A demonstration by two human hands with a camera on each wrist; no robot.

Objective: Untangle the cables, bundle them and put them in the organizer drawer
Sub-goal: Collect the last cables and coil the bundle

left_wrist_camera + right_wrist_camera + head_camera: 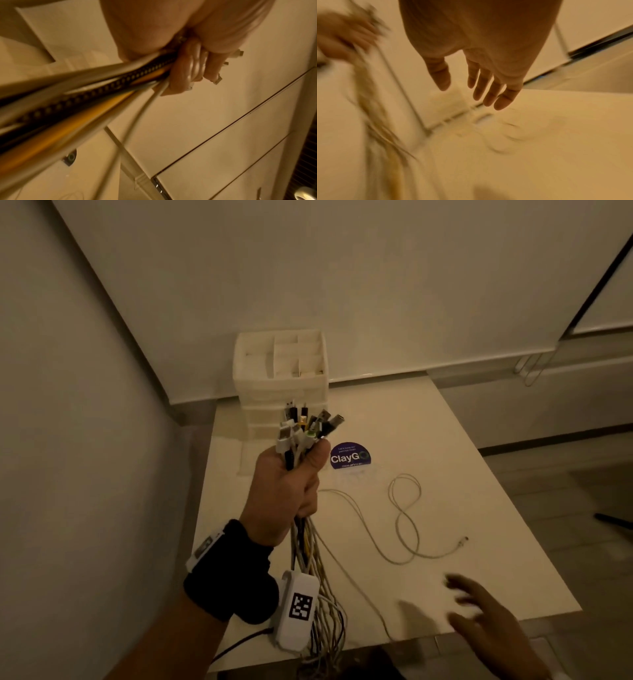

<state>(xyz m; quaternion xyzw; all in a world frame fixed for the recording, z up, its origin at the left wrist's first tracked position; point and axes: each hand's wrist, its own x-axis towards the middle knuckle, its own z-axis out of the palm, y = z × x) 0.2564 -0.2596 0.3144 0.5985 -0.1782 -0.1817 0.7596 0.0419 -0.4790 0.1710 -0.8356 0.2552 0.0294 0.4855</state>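
My left hand [291, 487] is raised above the table's left side and grips a thick bunch of cables [308, 433], with the plug ends sticking up out of the fist. The cords hang down past my wrist [318, 577]. In the left wrist view my curled fingers [192, 67] wrap white, black and yellow cords [102, 86]. One white cable [404, 522] lies loose in loops on the table. My right hand [479, 611] hovers over the table's near right part with fingers spread and nothing in it [481, 86]. The white organizer [281, 378] with drawers stands at the table's far left.
The white table [462, 474] stands in a corner, with walls to the left and behind. A round purple ClayGo sticker [350, 457] lies beside the organizer. The table's front edge runs close to my right hand. The right wrist view is blurred by motion.
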